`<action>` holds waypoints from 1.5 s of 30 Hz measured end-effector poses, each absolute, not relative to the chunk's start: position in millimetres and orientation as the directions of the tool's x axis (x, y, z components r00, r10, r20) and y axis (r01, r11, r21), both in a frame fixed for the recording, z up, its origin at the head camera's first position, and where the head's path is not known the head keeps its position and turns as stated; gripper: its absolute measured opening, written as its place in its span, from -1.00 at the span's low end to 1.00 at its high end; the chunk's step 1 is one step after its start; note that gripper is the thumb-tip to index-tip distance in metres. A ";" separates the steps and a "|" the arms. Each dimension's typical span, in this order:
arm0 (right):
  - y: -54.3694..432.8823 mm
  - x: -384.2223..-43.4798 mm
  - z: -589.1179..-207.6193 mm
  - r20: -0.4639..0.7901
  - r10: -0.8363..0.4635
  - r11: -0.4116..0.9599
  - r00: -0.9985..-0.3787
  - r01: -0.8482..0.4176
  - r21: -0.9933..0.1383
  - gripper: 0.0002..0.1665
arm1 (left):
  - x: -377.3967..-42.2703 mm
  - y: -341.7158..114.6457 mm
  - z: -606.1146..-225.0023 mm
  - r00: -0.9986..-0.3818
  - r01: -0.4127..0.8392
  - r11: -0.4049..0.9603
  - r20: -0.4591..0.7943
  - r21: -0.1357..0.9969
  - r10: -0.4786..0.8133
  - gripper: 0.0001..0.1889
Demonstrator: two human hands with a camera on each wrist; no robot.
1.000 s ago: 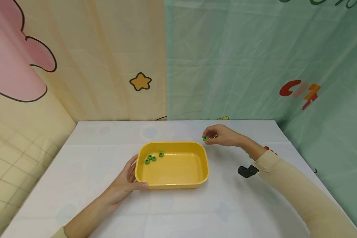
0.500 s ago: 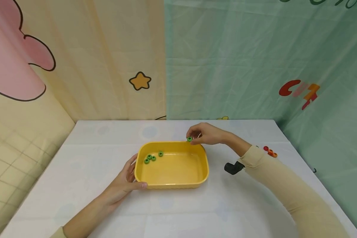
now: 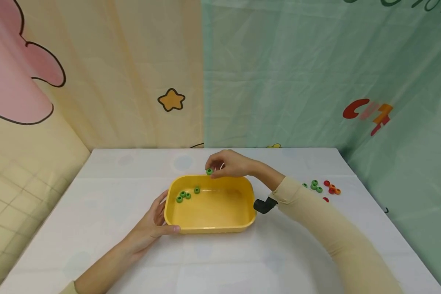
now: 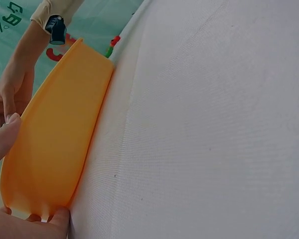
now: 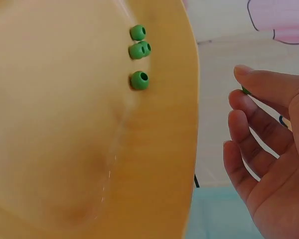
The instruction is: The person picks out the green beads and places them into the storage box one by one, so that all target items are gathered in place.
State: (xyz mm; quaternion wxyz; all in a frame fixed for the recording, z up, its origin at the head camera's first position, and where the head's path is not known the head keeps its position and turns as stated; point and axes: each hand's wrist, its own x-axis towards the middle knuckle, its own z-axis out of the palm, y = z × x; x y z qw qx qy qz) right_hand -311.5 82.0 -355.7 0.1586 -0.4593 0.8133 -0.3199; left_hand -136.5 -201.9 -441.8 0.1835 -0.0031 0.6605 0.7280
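A yellow tray with rounded corners sits on the white-covered table. My left hand grips its left end, thumb over the front rim and fingers round the side. Several round green beads with holes lie inside, toward the tray's left end; in the right wrist view they are green beads beside the wall. My right hand pinches another green bead between thumb and index finger, just above the far rim. The right wrist view shows only a sliver of that bead, with the other fingers loosely curved.
On the table at the right lie several more green beads, with red beads and orange beads near them. A dark wrist camera on the right sleeve hangs over the tray's right end. Printed curtains stand behind the table.
My right hand has travelled left with the green bead, from beyond the tray's right corner along its far rim. The loose beads at the right came into sight. The left hand stays on the tray.
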 end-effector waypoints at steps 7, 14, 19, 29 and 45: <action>53.9 -313.2 -358.6 0.051 -0.868 0.341 -0.494 -0.667 -0.662 -0.84 | -137.3 -201.3 -439.8 -0.932 -0.255 -0.063 -0.228 0.965 0.280 0.19; 34.1 -312.3 -356.6 0.039 -0.880 0.327 -0.473 -0.665 -0.672 -0.67 | -136.2 -202.9 -439.4 -0.935 -0.251 -0.063 -0.225 0.966 0.274 0.21; 37.9 -312.5 -355.5 0.023 -0.861 0.373 -0.509 -0.659 -0.653 -0.65 | -136.4 -202.4 -439.7 -0.933 -0.253 -0.063 -0.227 0.965 0.279 0.22; 62.3 -313.0 -357.2 0.033 -0.846 0.381 -0.533 -0.647 -0.661 -0.75 | -137.0 -203.3 -440.6 -0.934 -0.248 -0.061 -0.222 0.967 0.279 0.22; 121.3 -307.1 -365.2 -0.008 -0.789 0.446 -0.615 -0.562 -0.696 -0.70 | -136.1 -203.3 -440.7 -0.935 -0.253 -0.067 -0.226 0.965 0.272 0.20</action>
